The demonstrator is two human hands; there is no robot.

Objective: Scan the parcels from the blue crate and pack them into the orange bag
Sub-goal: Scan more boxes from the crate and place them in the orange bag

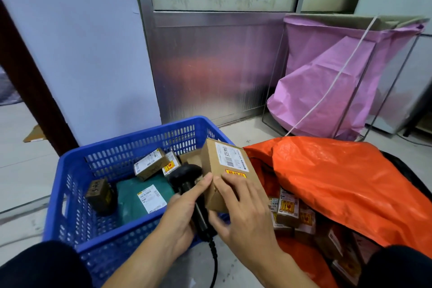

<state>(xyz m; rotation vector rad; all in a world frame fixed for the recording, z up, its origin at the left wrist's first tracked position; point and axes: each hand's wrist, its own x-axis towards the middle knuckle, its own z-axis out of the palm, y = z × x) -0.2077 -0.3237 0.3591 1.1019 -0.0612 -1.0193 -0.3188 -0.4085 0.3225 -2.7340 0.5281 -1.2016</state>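
A blue crate (70,184) stands on the floor at lower left and holds several parcels, among them a green mailer (145,196) and small brown boxes (149,166). My left hand (180,213) grips a black barcode scanner (187,177) by its handle over the crate's right side. My right hand (240,213) holds a brown cardboard box (224,170) with a white label facing up, right beside the scanner head, and my left fingertips touch its edge. The orange bag (332,182) lies open at the right with several labelled parcels (287,210) inside.
A pink bag (327,82) hangs in a wire frame at the back right. A metal door panel (210,65) and a white wall stand behind the crate. The scanner's black cable (214,262) runs down between my arms. A cardboard scrap (35,134) lies at left.
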